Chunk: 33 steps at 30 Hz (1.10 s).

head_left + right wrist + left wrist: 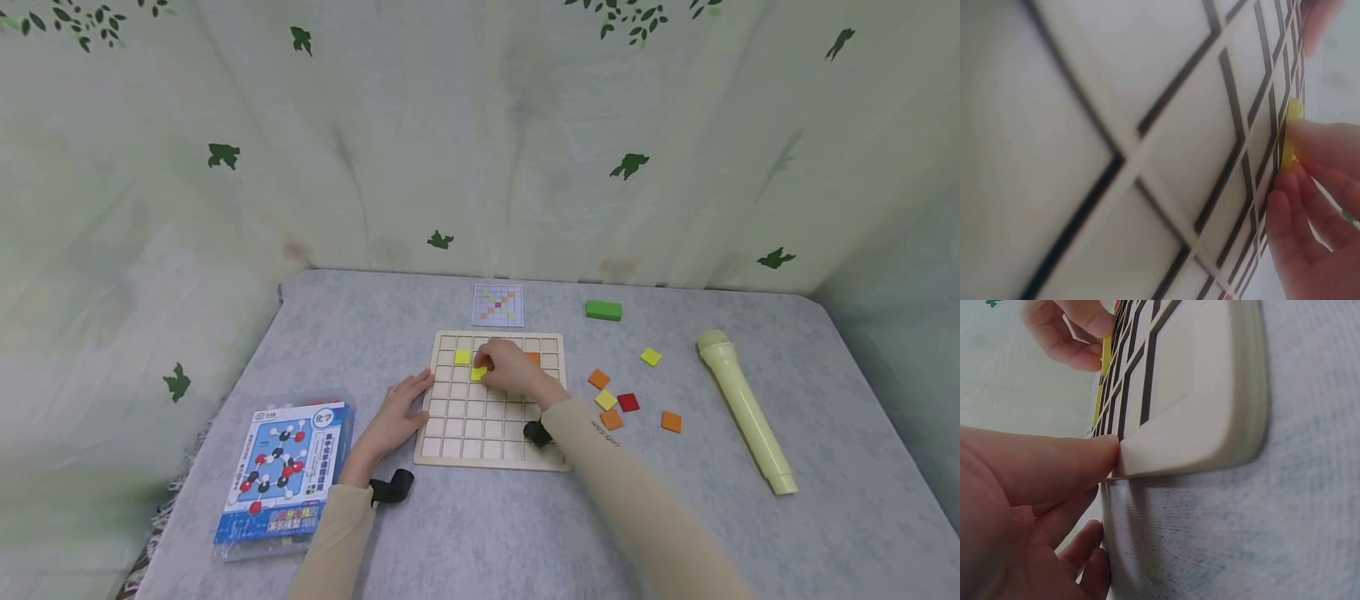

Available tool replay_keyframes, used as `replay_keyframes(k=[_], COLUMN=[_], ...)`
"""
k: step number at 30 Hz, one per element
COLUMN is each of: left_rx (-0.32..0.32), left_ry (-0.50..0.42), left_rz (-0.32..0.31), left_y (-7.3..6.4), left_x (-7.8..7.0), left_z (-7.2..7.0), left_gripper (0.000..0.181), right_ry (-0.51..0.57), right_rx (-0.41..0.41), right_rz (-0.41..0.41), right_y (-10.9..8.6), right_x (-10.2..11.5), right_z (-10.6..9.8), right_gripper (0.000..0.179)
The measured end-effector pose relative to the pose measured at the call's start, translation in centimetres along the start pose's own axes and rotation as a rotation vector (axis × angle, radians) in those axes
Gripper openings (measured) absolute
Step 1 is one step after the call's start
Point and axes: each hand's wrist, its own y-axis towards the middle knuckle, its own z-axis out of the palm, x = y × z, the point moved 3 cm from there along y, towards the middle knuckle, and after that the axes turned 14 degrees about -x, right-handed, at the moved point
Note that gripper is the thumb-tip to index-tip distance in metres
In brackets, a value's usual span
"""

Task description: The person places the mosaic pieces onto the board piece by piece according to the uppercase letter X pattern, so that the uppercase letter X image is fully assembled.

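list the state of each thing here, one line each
board: flat, mostly unfilled
left hand: touching board's left edge
right hand: pinching yellow tile
other yellow tile: on board
orange tile: on board
loose tiles: scattered, flat
card: flat, printed side up
box: flat, cover up
block: lying flat
tube: lying down

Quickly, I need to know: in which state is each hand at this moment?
Left hand: open, thumb resting on the edge of the grid board.
Right hand: closed, pinching a yellow tile at the board.

R hand (512, 367) w/ ylw tile (477, 375)
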Motion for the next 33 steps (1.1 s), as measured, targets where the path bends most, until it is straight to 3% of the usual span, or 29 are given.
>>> replay_keyframes(k=[7,12,19,23,27,33], left_rx=[0.009,0.006,-0.007,-0.013,-0.011,0.002], left_ry=[0.000,0.001,-0.003,-0.007,-0.011,0.001], left_rz=[-0.005,-0.010,-0.005,-0.006,-0.013,-0.010], left_y=[0.1,0.1,0.0,-0.1,-0.2,-0.2], left_x=[0.0,0.2,0.2,0.2,0.2,0.2], left_z=[0.0,0.0,0.1,0.2,0.1,0.0], left_gripper=[0.058,0.058,0.058,0.058,0.057,0.058], right_ry=[-0.017,0.040,0.136,0.102,0.026,-0.059], right_rx=[-0.012,-0.037,-0.134,-0.172,-0.136,-0.045], right_rz=[0.033,0.062,0.160,0.235,0.305,0.295], right_y=[0.2,-0.5,-3.6,-6.2,-8.2,-9.3], right_x=[0.3,-0.3,-4.1,-6.9,-9.3,-10.2], right_z=[0.3,-0.7,-6.1,-9.4,-10.7,-10.3], right_gripper=[0.019,0.019,0.019,0.019,0.017,0.020])
